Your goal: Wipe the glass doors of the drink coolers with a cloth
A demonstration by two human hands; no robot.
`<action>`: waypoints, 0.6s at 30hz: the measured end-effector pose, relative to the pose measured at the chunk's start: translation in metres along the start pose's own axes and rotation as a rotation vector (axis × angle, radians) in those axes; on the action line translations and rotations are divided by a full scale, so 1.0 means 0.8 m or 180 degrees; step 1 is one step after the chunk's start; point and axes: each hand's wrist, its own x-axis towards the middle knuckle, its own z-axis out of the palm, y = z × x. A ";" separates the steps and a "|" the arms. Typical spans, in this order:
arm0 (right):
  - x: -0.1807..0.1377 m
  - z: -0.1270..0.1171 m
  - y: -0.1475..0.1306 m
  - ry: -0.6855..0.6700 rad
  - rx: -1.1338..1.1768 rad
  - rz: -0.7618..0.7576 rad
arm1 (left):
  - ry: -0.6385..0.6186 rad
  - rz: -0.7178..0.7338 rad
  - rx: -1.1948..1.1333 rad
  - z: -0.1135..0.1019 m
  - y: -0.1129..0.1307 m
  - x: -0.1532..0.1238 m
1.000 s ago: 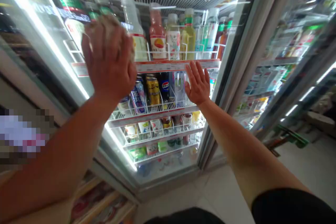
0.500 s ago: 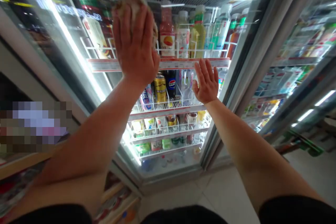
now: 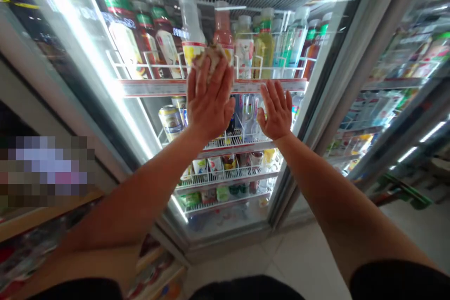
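My left hand (image 3: 209,103) lies flat against the glass door (image 3: 140,117) of a lit drinks fridge, pressing a crumpled pale cloth (image 3: 211,55) that shows above my fingertips. My right hand (image 3: 276,112) rests open on the same glass a little to the right, fingers spread and pointing up, holding nothing. Behind the glass, the cloth sits level with the top shelf's red price strip (image 3: 158,86). Bottles (image 3: 242,51) stand on that shelf, with cans (image 3: 170,119) on the wire shelf below.
A second glass fridge door (image 3: 386,79) with more drinks stands to the right, past a grey frame post (image 3: 337,79). Low wooden shelves (image 3: 151,267) with packets are at lower left. Pale floor tiles (image 3: 298,262) lie in front of the fridge.
My left hand has slid with the cloth from the upper left of the glass down and to the right, close to my right hand. My right hand has stayed in place.
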 end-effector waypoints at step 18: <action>-0.111 0.009 -0.101 -0.0852 0.0205 -0.0108 | -0.0038 0.0046 0.0038 -0.037 -0.058 -0.088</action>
